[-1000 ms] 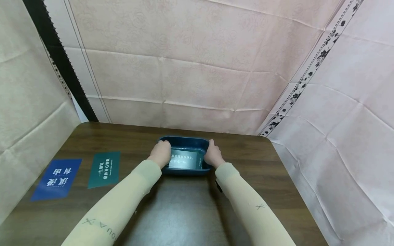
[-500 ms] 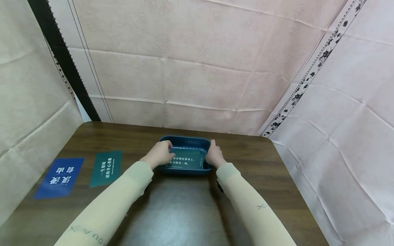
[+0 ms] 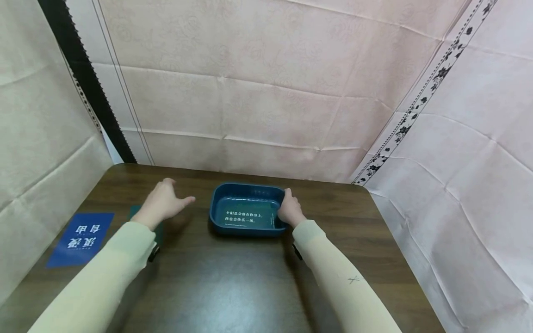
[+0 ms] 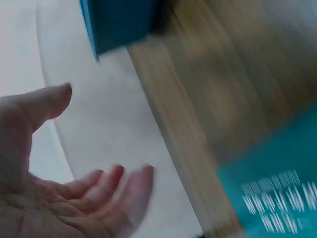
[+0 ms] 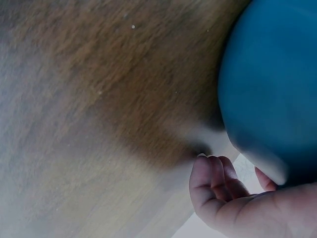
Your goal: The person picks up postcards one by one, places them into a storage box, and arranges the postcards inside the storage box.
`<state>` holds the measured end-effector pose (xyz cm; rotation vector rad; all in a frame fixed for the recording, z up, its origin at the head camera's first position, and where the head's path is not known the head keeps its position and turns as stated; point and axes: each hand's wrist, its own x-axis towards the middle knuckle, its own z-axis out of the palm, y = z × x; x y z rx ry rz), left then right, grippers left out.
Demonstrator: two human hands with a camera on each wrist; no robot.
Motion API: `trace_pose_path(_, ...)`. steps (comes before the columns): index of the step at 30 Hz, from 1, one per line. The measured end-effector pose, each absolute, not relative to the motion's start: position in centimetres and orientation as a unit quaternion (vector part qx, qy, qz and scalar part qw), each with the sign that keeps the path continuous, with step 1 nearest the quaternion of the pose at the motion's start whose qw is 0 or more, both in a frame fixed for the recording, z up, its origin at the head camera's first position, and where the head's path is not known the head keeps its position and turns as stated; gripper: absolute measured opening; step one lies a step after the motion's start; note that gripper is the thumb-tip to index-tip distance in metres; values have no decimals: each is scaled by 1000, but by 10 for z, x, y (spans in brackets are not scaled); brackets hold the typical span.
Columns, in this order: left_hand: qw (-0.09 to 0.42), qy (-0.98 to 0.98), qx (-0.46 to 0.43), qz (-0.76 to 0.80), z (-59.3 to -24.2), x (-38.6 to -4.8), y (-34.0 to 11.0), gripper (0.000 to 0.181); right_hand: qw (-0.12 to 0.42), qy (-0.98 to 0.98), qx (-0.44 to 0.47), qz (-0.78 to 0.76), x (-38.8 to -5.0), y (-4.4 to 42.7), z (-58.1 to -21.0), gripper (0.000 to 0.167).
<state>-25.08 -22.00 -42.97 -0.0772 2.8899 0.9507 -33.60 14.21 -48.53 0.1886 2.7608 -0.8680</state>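
Observation:
A dark blue rectangular tray (image 3: 216, 208) sits near the back of the table, with a green card (image 3: 245, 215) printed in white lying inside. My right hand (image 3: 290, 210) holds the tray's right side; in the right wrist view its fingers curl beside the blue wall (image 5: 277, 84). My left hand (image 3: 163, 203) hovers to the left of the tray with thumb and fingers spread and nothing held. Beneath it a second green card (image 3: 135, 211) is mostly hidden in the head view; the left wrist view shows that card's printed face (image 4: 267, 183), blurred.
A blue card (image 3: 81, 238) with white characters lies farther left on the brown wooden table (image 3: 233, 286). Pale cloth (image 3: 266, 115) hangs behind the table's back edge, and more cloth (image 3: 449, 208) hangs at the right.
My left hand has let go of the tray's left side, passed over the card inside it, and moved left above the other green card. My right hand has stayed on the tray.

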Motion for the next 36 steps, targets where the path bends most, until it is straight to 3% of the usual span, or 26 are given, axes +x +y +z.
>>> trace_pose_path(5,103,963,-72,237,-437,-242,-255,115,121,945,61,-297,-336,142,-484,72)
trace_pose_path(14,159,963,-148,161,-450,-231,-283,116,128,944,70,-295,-339,142,-487,72)
trace_pose_path(36,181,940,-216,190,-457,-228,-290,127,125,944,61,-301,-336,142,-484,71)
